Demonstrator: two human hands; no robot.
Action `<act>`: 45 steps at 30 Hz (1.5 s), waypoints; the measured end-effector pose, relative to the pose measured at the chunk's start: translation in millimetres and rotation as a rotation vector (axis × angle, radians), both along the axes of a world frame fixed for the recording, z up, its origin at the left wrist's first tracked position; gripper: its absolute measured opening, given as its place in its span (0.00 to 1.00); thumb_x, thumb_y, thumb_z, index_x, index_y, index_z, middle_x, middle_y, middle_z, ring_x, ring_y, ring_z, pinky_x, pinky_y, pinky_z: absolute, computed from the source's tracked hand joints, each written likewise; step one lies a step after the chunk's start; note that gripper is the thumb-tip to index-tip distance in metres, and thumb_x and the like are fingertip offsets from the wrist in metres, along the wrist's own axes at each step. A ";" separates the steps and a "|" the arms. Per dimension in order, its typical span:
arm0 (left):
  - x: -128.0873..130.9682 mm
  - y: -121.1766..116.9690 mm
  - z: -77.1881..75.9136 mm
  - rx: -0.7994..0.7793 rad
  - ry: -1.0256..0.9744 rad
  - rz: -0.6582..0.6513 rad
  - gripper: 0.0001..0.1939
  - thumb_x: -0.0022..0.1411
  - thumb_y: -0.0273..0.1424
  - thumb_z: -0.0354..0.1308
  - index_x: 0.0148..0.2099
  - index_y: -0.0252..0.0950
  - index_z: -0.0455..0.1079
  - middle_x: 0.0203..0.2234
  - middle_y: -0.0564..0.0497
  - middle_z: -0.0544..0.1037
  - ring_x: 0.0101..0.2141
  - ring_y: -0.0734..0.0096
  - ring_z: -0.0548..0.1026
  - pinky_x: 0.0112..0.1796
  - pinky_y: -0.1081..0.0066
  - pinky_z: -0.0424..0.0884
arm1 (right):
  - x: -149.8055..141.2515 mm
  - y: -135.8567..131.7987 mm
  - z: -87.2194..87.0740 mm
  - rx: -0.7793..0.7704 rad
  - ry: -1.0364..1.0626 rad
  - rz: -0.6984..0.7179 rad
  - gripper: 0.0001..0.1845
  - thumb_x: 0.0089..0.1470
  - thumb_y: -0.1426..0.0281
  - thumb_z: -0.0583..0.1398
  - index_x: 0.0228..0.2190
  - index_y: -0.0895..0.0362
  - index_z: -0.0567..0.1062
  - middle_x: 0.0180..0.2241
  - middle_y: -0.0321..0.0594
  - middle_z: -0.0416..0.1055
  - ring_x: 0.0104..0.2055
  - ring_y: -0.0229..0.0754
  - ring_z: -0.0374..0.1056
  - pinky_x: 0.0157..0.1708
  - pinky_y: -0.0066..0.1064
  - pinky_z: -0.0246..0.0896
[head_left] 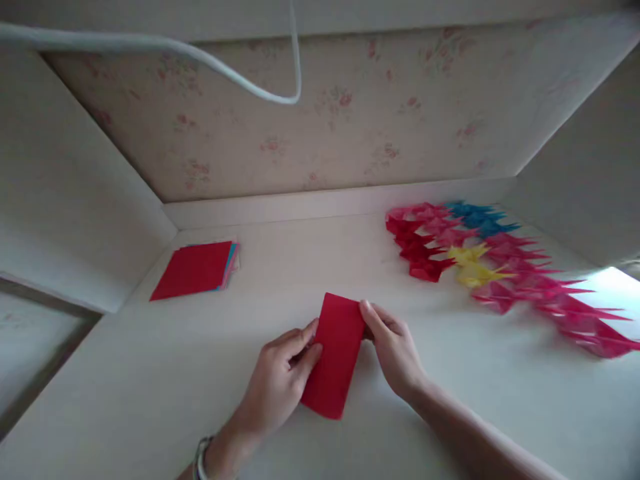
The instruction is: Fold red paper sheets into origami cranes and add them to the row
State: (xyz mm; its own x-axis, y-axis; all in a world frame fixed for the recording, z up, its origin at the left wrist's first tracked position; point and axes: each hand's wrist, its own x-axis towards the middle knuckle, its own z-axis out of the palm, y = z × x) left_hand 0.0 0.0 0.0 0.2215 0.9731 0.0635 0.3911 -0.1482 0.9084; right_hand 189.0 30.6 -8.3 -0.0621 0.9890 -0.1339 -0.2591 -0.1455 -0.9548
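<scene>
A red sheet of paper [336, 360], a narrow rectangle that looks folded in half, is held up between my two hands over the white table. My left hand [277, 373] pinches its left long edge between thumb and fingers. At the upper right corner, my right hand [393, 340] grips the paper with the thumb in front and the fingers curled behind. The paper leans slightly, its top tipped to the right. Fingers behind the sheet are partly hidden.
A stack of square paper [195, 270], red on top with blue and pink edges below, lies at the back left. Rows of folded paper figures [425, 267] in red, pink, blue and yellow stand at the right. A white cable [220, 67] hangs in front of the flowered back wall.
</scene>
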 end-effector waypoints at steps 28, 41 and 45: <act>-6.4 -2.6 -4.7 0.132 -0.012 0.129 0.18 0.68 0.34 0.57 0.58 0.39 0.72 0.38 0.49 0.81 0.38 0.71 0.79 0.39 0.77 0.75 | -4.6 -8.1 -4.1 0.053 -0.119 0.128 0.21 0.62 0.53 0.57 0.30 0.58 0.73 0.27 0.38 0.72 0.30 0.39 0.66 0.32 0.29 0.64; -6.5 -3.0 -2.4 0.213 0.027 0.163 0.18 0.68 0.32 0.57 0.58 0.37 0.71 0.36 0.50 0.81 0.36 0.72 0.79 0.38 0.77 0.73 | -4.8 -10.4 2.4 0.025 -0.114 0.169 0.23 0.60 0.51 0.57 0.28 0.58 0.73 0.27 0.38 0.72 0.30 0.39 0.66 0.31 0.29 0.63; -7.7 -2.5 -1.1 0.196 0.013 0.177 0.18 0.68 0.33 0.57 0.59 0.38 0.71 0.39 0.49 0.81 0.38 0.72 0.79 0.39 0.77 0.73 | -5.1 -9.7 5.1 -0.027 -0.059 0.261 0.25 0.59 0.49 0.58 0.28 0.59 0.74 0.26 0.39 0.72 0.30 0.40 0.67 0.32 0.30 0.64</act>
State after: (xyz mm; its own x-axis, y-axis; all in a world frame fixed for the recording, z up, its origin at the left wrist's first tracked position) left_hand -7.7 -2.5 -1.1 0.0514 0.9661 0.2530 0.4380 -0.2495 0.8637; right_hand 183.9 20.8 -3.2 -0.3060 0.9365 -0.1713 -0.1535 -0.2262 -0.9619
